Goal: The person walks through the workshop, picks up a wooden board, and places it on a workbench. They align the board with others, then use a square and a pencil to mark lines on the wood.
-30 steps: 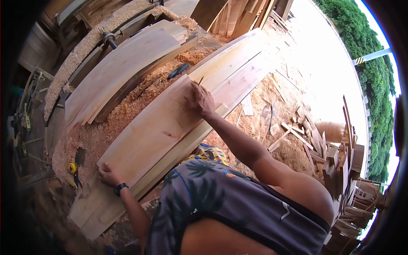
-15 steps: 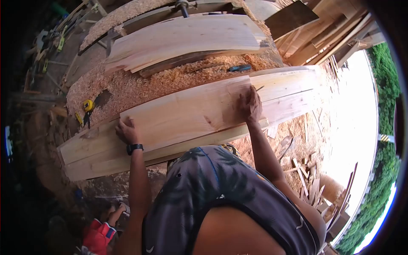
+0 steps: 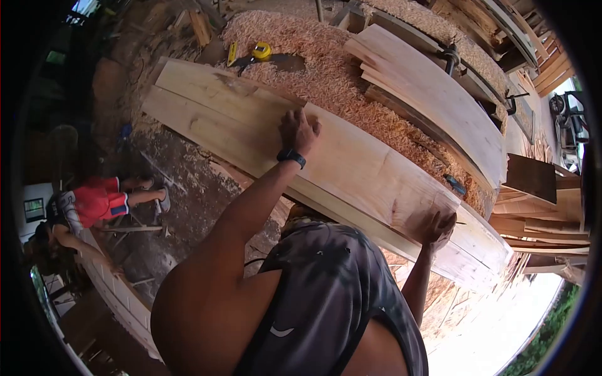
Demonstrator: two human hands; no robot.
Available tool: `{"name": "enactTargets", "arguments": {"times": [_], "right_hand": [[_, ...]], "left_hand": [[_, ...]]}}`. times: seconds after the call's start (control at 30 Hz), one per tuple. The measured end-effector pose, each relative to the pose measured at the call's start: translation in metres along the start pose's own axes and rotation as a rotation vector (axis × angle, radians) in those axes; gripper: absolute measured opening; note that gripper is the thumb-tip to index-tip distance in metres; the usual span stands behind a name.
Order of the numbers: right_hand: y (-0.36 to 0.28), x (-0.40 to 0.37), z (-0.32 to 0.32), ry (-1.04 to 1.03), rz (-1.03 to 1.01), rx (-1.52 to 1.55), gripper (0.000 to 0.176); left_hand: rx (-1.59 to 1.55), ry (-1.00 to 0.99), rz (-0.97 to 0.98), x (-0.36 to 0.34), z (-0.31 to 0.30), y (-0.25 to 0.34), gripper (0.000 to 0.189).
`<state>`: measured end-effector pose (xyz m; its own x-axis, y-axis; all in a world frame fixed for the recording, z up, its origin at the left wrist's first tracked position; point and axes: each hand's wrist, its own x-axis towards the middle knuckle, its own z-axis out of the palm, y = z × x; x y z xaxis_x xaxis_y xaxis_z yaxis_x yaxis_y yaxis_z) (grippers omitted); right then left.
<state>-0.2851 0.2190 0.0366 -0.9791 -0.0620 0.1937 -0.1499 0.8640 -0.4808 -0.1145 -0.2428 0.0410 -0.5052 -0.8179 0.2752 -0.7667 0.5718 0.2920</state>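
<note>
A wide pale wooden board [image 3: 370, 166] lies on top of longer planks [image 3: 207, 125]. My left hand [image 3: 300, 133], with a dark watch at the wrist, grips the board's left end, its fingers curled at the edge. At the opposite end, my right hand [image 3: 440, 229] rests against the board with fingers bent. A thin dark tip like a pencil's [image 3: 461, 223] sticks out beside its fingers; most of it is hidden by the hand.
Wood shavings [image 3: 338, 81] cover the bench, with a yellow tape measure [image 3: 261, 51] and a blue-handled tool [image 3: 454, 184] on them. Another wide board [image 3: 439, 103] lies beyond. At left, a person in red shorts [image 3: 116, 199] bends over a long wooden piece [image 3: 116, 282].
My view has swung to the left, so the bench appears rotated and the other person shows more fully. Both hands stay at the two ends of the board.
</note>
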Motion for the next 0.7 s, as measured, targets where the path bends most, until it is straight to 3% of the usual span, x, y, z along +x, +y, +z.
{"name": "enactTargets", "arguments": {"times": [0.07, 0.13, 0.17, 0.2, 0.27, 0.33, 0.37, 0.43, 0.5, 0.6, 0.7], "right_hand": [[0.006, -0.007, -0.016, -0.039, 0.029, 0.089, 0.066], [0.021, -0.002, -0.039, -0.183, 0.145, 0.721, 0.063], [0.06, -0.001, -0.042, -0.145, -0.072, 0.611, 0.059], [0.055, -0.004, -0.056, -0.085, 0.067, 0.556, 0.058], [0.07, -0.016, -0.069, -0.022, 0.244, 0.337, 0.057], [0.109, -0.038, -0.072, -0.035, 0.327, 0.446, 0.05], [0.127, -0.053, -0.072, -0.072, 0.306, 0.402, 0.051], [0.135, -0.075, -0.07, -0.125, 0.294, 0.351, 0.052], [0.094, -0.092, -0.074, -0.11, 0.242, 0.013, 0.054], [0.042, -0.101, -0.075, -0.155, 0.29, -0.113, 0.054], [0.066, -0.109, -0.062, -0.069, 0.251, -0.147, 0.057]], "left_hand": [[-0.026, -0.026, 0.014, 0.01, 0.01, -0.012, 0.055], [-0.411, -0.152, 0.112, 0.021, 0.022, -0.044, 0.052], [-0.753, -0.297, -0.088, 0.022, 0.003, -0.053, 0.049], [-1.084, -0.433, -0.303, 0.031, -0.022, -0.062, 0.047], [-0.631, -0.269, -0.007, 0.041, -0.046, -0.108, 0.042], [-0.449, -0.459, 0.253, 0.051, -0.068, -0.159, 0.045], [-0.445, -0.472, 0.253, 0.05, -0.081, -0.167, 0.045], [-0.173, -0.739, 0.509, 0.039, -0.108, -0.181, 0.053], [-0.099, -0.772, 0.507, 0.029, -0.121, -0.178, 0.059], [-0.022, -0.748, 0.508, 0.023, -0.125, -0.187, 0.069], [0.016, -0.699, 0.476, 0.034, -0.124, -0.21, 0.075]]}}
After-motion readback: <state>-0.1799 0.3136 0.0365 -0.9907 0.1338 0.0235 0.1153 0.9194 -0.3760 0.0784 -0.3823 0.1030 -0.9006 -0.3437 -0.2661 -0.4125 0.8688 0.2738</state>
